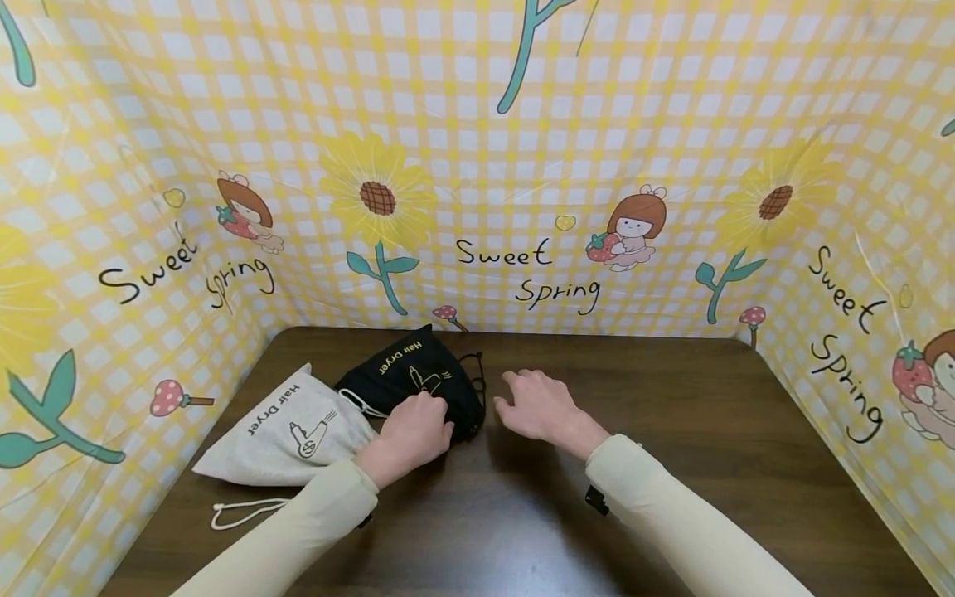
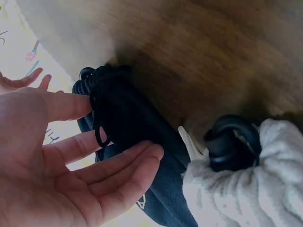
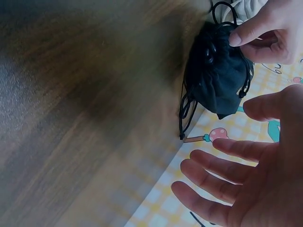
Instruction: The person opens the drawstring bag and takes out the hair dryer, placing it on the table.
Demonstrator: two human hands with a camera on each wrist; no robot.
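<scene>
Puckered, corded black cloth pouch (image 1: 403,365) beside a sharp-cornered pale bag (image 1: 279,427)

In my head view, the left hand (image 1: 410,433) covers the six o'clock side of the black bag (image 1: 418,365), and I can't see where its fingers end. That hand hides the four o'clock end of the white bag (image 1: 283,431). I can't see inside either bag. Both sleeves (image 1: 682,506) get cut off, at seven and five o'clock. In my left wrist view, a dark round thing (image 2: 222,153) at four o'clock is half hidden, so I can't name it.
</scene>
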